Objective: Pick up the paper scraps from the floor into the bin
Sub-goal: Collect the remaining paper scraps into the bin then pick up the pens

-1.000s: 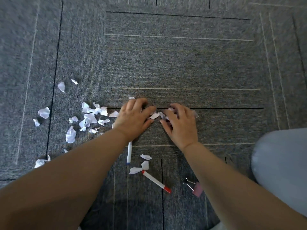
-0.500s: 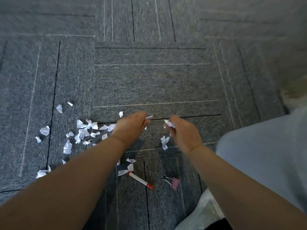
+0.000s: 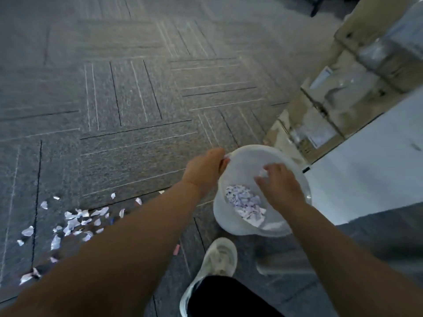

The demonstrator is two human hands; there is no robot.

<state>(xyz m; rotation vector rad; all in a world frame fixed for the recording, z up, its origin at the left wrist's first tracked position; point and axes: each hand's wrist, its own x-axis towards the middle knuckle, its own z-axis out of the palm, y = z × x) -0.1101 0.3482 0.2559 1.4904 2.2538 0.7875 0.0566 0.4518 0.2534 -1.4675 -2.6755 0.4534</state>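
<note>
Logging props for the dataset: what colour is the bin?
Translucent white: the bin looks like pale frosted plastic. The head view shows it best.

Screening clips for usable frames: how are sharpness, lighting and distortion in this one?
Head view: motion blur softens the whole frame, worst on the shelving at upper right. The left hand, right hand and bin are soft but readable. The floor scraps keep rough outlines. Wide-angle stretch enlarges the forearms at the bottom edge. Lighting on the carpet is dim and even.

Grey line-patterned carpet tiles (image 3: 137, 99) cover the floor; blurred beige shelving (image 3: 350, 24) stands right.
</note>
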